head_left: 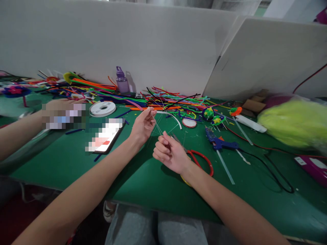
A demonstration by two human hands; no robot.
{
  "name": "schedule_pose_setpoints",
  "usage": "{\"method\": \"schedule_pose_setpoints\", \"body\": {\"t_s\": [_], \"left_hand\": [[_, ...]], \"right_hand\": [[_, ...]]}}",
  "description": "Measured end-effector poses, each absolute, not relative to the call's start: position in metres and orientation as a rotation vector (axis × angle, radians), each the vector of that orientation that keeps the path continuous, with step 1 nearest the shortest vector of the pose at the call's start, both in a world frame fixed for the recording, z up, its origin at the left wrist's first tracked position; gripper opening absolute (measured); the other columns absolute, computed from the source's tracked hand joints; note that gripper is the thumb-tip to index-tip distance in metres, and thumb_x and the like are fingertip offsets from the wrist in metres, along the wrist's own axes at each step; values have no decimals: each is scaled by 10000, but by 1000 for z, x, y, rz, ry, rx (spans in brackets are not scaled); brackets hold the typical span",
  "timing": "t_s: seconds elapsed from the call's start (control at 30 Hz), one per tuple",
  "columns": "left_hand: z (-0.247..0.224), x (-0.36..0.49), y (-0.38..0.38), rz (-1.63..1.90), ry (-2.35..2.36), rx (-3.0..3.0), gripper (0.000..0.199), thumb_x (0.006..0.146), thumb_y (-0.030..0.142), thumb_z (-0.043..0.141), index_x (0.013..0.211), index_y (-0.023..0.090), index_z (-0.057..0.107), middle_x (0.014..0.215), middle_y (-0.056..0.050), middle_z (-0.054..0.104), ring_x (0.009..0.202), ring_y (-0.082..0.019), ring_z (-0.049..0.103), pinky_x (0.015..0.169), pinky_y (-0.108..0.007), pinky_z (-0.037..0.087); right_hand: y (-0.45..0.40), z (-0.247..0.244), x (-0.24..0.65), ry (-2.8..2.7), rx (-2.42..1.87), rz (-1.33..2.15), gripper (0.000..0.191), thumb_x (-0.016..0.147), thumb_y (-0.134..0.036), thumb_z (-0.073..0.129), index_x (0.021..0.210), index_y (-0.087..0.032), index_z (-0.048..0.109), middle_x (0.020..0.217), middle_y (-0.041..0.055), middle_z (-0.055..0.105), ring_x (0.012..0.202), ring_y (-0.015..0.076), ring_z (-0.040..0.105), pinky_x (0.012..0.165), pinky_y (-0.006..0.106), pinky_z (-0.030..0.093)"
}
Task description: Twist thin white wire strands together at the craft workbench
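Thin clear strands (158, 126) stretch between my two hands above the green table (138, 190). My left hand (144, 125) pinches them between thumb and fingertips. Lower and to the right, my right hand (170, 151) is curled closed around the other end of the strands. Red-handled scissors (209, 163) lie on the table partly behind my right hand and wrist. A white curved strip (176, 119) rests just beyond my hands, beside a small round white piece with a red rim (189, 123).
A phone (108, 136), a white spool (103, 109) and another person's hand (57, 109) are at left. Colourful pipe cleaners (102, 89) and a purple bottle (122, 81) line the back. A blue glue gun (222, 143) with its cord and a yellow-green bag (293, 122) are at right.
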State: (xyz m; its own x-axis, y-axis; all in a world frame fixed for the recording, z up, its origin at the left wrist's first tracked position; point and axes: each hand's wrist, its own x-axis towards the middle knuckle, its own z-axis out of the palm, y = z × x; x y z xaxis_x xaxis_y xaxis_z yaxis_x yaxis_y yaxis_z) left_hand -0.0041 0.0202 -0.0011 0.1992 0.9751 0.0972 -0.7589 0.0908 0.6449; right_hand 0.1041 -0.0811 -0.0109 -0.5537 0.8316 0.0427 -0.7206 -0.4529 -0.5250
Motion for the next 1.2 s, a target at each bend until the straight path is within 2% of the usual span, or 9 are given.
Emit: {"method": "schedule_pose_setpoints", "body": {"t_s": [0.47, 0.8, 1.03, 1.2], "left_hand": [[1, -3, 19, 1397, 474, 666, 24, 746, 191, 651, 749, 168, 657, 678, 14, 667, 740, -58, 631, 514, -128, 382], [3, -7, 23, 1439, 536, 723, 60, 738, 228, 654, 753, 173, 671, 721, -4, 680, 729, -70, 623, 518, -143, 371], [2, -2, 17, 1471, 664, 924, 211, 702, 341, 682, 815, 163, 690, 737, -31, 688, 721, -94, 620, 552, -169, 389], [2, 0, 13, 1413, 730, 1021, 221, 690, 346, 688, 805, 157, 697, 757, -45, 690, 707, -105, 615, 559, -189, 392]], "right_hand": [[-81, -16, 101, -779, -519, 1834, 370, 872, -453, 474, 635, -186, 377, 454, -88, 292, 370, 57, 252, 424, 232, 131], [-83, -13, 98, -807, -539, 1826, 337, 889, -412, 434, 642, -189, 384, 472, -76, 361, 383, 68, 360, 431, 217, 255], [-82, -21, 93, -1073, -949, 1354, 309, 877, -378, 435, 634, -187, 435, 449, -77, 387, 353, 66, 371, 373, 198, 288], [-79, -25, 97, -1098, -1025, 1260, 307, 876, -392, 421, 641, -194, 430, 465, -77, 387, 354, 64, 367, 353, 190, 293]]}}
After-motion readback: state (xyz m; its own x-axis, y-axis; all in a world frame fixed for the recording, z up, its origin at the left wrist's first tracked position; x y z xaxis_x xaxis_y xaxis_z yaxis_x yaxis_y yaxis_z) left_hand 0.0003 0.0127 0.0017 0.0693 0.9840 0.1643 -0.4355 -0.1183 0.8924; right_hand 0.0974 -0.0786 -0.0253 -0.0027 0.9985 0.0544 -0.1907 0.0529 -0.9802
